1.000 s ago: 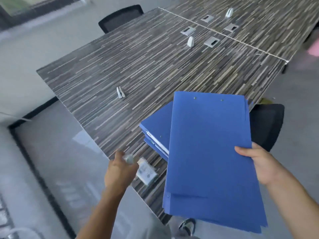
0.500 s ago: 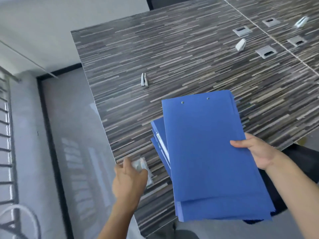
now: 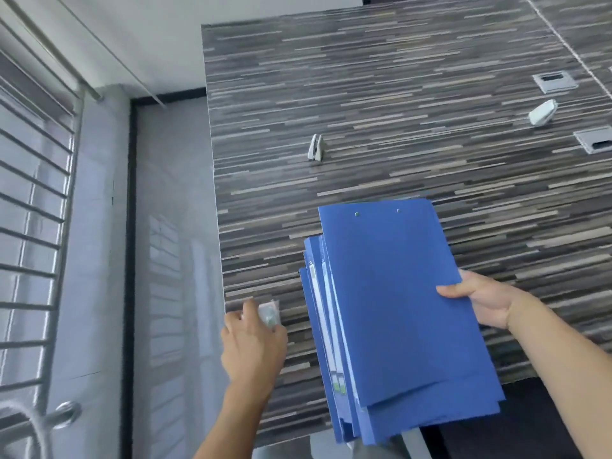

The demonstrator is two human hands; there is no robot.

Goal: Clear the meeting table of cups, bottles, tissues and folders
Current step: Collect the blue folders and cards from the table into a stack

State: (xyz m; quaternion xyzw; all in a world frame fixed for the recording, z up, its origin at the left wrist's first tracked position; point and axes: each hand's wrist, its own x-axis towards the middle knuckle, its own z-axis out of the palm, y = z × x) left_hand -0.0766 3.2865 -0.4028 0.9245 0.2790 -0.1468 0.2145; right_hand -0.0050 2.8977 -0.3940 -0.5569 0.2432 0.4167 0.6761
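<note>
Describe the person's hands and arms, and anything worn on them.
The left hand and right hand are bare: no gloves, and no rings show. The left forearm and right forearm are uncovered to the frame edge, with no sleeve, watch or bracelet in view.

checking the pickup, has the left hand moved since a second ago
Yes. The left hand has shifted inward from the table's left edge onto the tissue pack, which it now grips.
</note>
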